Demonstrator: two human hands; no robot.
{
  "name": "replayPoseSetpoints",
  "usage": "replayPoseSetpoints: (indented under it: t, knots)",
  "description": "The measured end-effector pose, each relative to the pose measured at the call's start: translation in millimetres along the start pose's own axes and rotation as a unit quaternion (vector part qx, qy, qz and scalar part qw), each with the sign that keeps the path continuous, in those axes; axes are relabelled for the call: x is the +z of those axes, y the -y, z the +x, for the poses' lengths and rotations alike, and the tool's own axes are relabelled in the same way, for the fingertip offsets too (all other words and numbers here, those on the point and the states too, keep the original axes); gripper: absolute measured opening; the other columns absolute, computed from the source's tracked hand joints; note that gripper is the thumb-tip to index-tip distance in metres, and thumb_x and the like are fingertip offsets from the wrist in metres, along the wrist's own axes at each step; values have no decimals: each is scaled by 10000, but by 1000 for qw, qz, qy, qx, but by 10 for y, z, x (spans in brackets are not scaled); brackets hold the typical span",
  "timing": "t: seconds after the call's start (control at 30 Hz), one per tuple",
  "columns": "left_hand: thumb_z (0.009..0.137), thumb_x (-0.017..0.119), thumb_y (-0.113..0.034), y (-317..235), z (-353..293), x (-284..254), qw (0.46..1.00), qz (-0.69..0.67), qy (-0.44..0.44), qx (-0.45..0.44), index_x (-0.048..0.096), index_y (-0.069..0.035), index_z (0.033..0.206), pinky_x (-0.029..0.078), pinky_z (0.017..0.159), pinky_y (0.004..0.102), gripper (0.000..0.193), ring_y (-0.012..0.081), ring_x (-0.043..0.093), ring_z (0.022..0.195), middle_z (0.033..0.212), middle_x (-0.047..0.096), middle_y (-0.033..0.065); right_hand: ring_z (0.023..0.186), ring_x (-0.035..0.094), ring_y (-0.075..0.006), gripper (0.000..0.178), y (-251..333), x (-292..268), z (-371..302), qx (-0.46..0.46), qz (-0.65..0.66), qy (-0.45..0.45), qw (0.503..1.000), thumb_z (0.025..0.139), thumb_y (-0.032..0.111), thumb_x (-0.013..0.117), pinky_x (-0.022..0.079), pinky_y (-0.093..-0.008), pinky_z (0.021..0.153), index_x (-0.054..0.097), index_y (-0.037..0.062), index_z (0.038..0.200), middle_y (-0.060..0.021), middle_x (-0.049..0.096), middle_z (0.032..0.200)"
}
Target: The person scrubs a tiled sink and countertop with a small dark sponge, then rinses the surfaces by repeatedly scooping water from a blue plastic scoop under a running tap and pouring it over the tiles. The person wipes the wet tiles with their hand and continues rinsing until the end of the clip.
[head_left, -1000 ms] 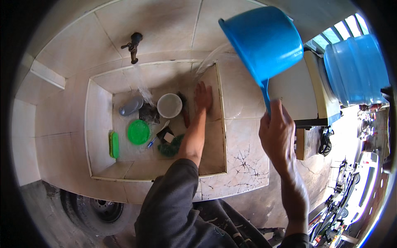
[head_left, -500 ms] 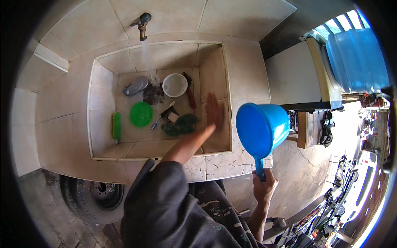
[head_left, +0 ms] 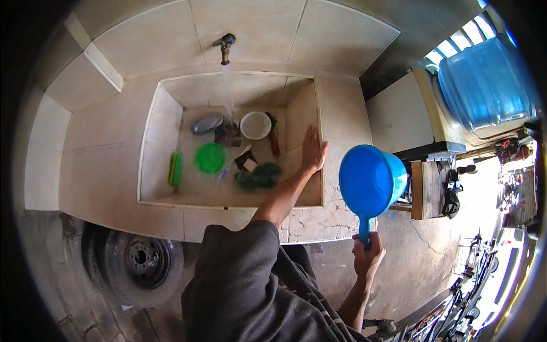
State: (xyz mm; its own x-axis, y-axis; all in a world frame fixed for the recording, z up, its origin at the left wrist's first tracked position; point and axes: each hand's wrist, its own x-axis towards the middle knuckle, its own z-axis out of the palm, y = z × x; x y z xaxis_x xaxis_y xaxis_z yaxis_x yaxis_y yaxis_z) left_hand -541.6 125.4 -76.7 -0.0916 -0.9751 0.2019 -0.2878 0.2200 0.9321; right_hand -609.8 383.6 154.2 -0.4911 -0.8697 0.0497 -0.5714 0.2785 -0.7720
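Note:
My right hand (head_left: pixel 369 255) grips the handle of a blue plastic water dipper (head_left: pixel 366 181), whose mouth faces me beside the basin's right edge. My left hand (head_left: pixel 313 151) is open, fingers stretched out along the right wall of the tiled sink (head_left: pixel 160 142). Water runs from the tap (head_left: pixel 225 48) into this sink. On its floor lie a green round dish (head_left: pixel 211 158), a white bowl (head_left: pixel 255 125), a grey oval object (head_left: pixel 207 122), a green scouring pad (head_left: pixel 259 176), a green brush (head_left: pixel 175 169) and a red-handled brush (head_left: pixel 274 144).
A large blue water bottle (head_left: pixel 484 85) rests on a white cabinet (head_left: pixel 396 111) at the right. Beneath it stands a wooden box (head_left: pixel 424 188). A wheel with a tyre (head_left: pixel 142 259) leans below the counter at the left. Metal parts (head_left: pixel 467 273) lie at the lower right.
My left hand has shifted right and up, along the sink's right wall. My right hand still holds the dipper. The whole view has shifted, so the sink now appears farther right.

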Motion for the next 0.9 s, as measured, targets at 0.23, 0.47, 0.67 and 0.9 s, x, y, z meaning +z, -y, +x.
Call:
replayPoseSetpoints:
  t: [0.23,0.47,0.67,0.9]
  knots:
    - [776,517,-599,-455,-726,-148,950,193,226,-92,-12,167,1334,48,1098,461,1085,431,-22,1341,1405,-72,359,460,551,-126,60,-302,-102,-116,72,28,48,996,719,33,531,445,-268,448,544,-14,753,-88,610,605]
    - [713,303,-806,-812,-996,-434,776,346,525,-53,630,126,844,445,813,424,997,390,596,908,883,606,312,405,488,-114,77,-531,-387,-182,147,232,79,958,762,40,506,364,-247,363,496,-29,796,-107,579,636]
    - [790,396,-701,-780,-1211,-1202,821,296,476,-111,351,19,1324,355,1000,368,898,333,447,1192,1316,419,229,430,488,-100,91,-590,-375,-210,81,261,107,956,750,37,515,390,-244,391,507,-33,806,-96,580,627]
    - [760,300,-765,-407,-1595,-3146,800,427,251,-337,448,-86,1295,279,1053,377,878,302,404,1238,1315,446,169,427,497,-98,94,-722,-529,-556,101,279,162,941,742,30,516,397,-248,391,516,-40,805,-93,592,627]
